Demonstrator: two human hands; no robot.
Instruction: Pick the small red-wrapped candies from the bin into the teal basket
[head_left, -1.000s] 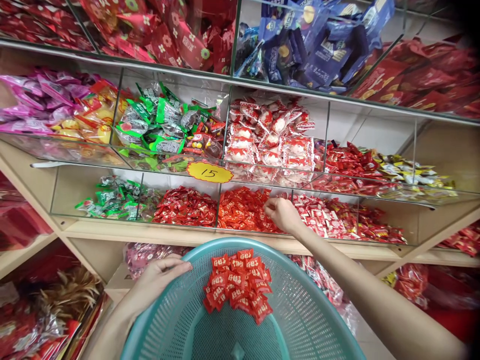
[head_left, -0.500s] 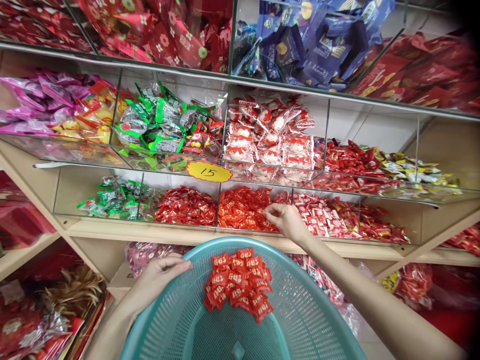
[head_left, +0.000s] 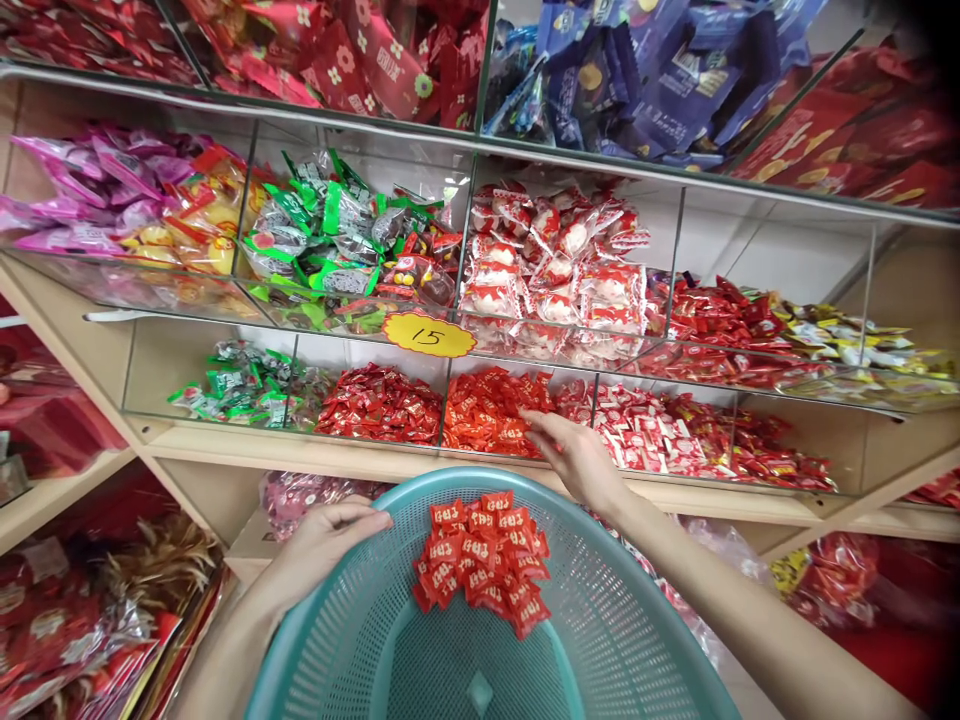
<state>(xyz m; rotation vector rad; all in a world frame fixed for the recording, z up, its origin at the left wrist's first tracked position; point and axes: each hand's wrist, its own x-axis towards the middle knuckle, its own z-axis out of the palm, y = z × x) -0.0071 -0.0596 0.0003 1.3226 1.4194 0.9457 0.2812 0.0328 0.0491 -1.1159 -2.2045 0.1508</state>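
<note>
My left hand is closed on the left rim of a teal plastic basket, fingers over the edge and thumb hidden. Inside the basket lies a heap of small red-wrapped candies with pale lettering, against the far wall. Over the front edge of the lowest shelf, my right hand reaches to a compartment of orange-red wrapped candies. Its fingers are stretched out and apart, with nothing visible between them. Whether the fingertips touch those candies I cannot tell.
Clear dividers split the lowest shelf; dark red candies lie left, white-and-red ones right. A yellow "15" tag hangs on the glass edge above. Higher shelves hold green packets and blue packets.
The fingers of my right hand have spread from a pinch at the orange-red candies. My left hand stays on the basket rim. The whole view has shifted slightly.
</note>
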